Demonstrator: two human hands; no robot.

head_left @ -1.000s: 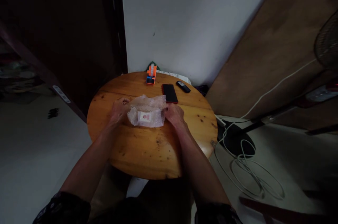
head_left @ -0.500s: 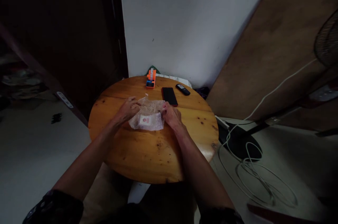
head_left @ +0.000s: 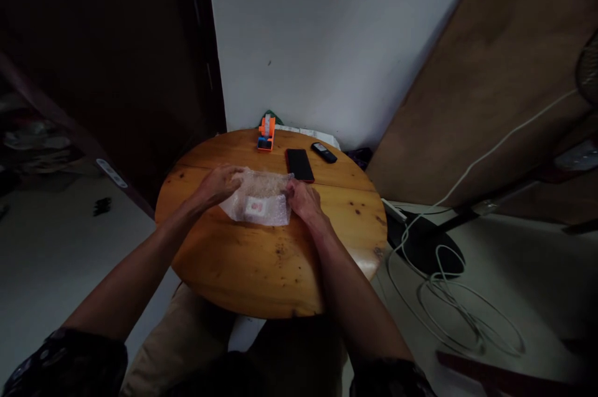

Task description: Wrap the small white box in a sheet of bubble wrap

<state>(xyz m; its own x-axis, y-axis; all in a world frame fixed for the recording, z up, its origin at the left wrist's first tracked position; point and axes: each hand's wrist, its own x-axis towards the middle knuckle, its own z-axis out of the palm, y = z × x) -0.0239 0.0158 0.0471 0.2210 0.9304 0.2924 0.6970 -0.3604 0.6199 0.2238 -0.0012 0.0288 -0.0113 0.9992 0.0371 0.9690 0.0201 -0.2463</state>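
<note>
On the round wooden table lies a sheet of clear bubble wrap. A small white square item with a reddish mark shows through its near part, covered by a layer of the wrap. At the sheet's far left corner, my left hand is closed with fingers on the film. My right hand grips the right edge of the wrap, its fingers curled round it. The fingertips of both hands are partly hidden.
Behind the wrap stands an orange tape dispenser. A dark phone with a red edge and a black keypad handset lie at the back right. A white wall rises behind the table; cable loops lie on the floor at right.
My left hand has shifted slightly left and away from me, drawing the left part of the bubble wrap outward. My right hand stays at the right edge. The camera view has moved slightly.
</note>
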